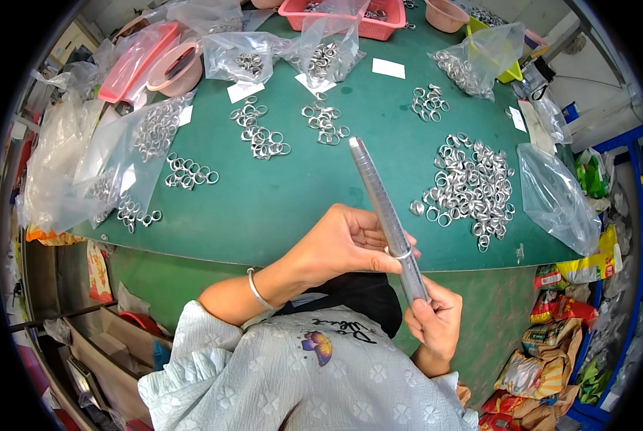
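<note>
A person seated at a green tabletop [292, 194] sized metal rings, one tapered steel ring mandrel [386, 208] in hand. At far left, clear plastic bags [131, 147] of rings lay beside two pink trays [138, 61]. Small loose clusters of rings dotted the cloth: one at the left edge [136, 214], one near the bags [188, 172], two toward the middle [258, 133] and one further back on the right [429, 102]; the rings in each were too many and too tangled to count. Three paper slips [388, 68] sat near the far bags. The left hand [343, 241], a silver bangle [255, 289] on its wrist, reached across the body, its thumb and fingers pinched on a single ring [400, 253] seated low on the mandrel. The right hand [433, 320] was clenched around the mandrel's lower end, holding it tilted with the narrow tip pointing away over the tabletop. To the right lay the largest heap of rings [469, 188], with one empty clear bag [555, 197] at the tabletop's right edge and coloured packets [544, 359] on the floor below.
</note>
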`<state>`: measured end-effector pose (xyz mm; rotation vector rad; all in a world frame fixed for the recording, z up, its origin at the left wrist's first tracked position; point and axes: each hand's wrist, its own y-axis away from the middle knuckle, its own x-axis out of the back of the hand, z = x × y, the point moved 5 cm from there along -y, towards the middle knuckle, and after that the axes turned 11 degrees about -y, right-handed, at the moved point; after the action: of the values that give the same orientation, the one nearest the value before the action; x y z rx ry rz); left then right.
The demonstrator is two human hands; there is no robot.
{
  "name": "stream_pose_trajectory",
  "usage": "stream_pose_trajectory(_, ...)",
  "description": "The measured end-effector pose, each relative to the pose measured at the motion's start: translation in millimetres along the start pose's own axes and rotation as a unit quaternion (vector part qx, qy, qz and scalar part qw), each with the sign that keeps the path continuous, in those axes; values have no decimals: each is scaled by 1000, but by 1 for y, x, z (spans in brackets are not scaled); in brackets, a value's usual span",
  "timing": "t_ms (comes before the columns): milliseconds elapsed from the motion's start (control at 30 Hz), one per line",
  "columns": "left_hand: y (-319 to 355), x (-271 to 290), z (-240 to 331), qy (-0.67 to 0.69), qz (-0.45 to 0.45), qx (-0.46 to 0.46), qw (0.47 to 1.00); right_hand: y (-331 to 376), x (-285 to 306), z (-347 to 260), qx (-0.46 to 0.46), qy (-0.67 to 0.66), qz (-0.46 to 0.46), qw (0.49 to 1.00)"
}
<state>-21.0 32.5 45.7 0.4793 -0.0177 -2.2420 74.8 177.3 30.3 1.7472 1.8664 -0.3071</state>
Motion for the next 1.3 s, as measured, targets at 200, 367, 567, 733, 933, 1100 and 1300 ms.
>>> stream_pose_trajectory(200, 1, 2, 0, 6, -3, 8, 1000, 0, -1, -1, 5, 34, 15, 999)
stream_pose_trajectory(367, -1, 3, -2, 15, -29, 34, 999, 1, 0, -3, 17, 112, 39, 993)
stream_pose_trajectory(567, -3, 4, -7, 40, -29, 39, 998, 0, -3, -5, 49, 153, 51, 986)
stream_pose_trajectory(733, -3, 4, -8, 51, -25, 53, 997, -1, 0, -4, 33, 152, 52, 986)
stream_pose_trajectory(933, -8, 7, -22, 110, -39, 28, 993, -4, 0, -3, 45, 167, 65, 983)
stream_pose_trajectory(1100, -12, 9, -30, 159, -50, 32, 985, -5, 2, -2, 48, 162, 69, 983)
stream_pose_trajectory(1300, -10, 7, -26, 110, -40, 13, 993, -4, 6, -1, -21, 49, 45, 998)
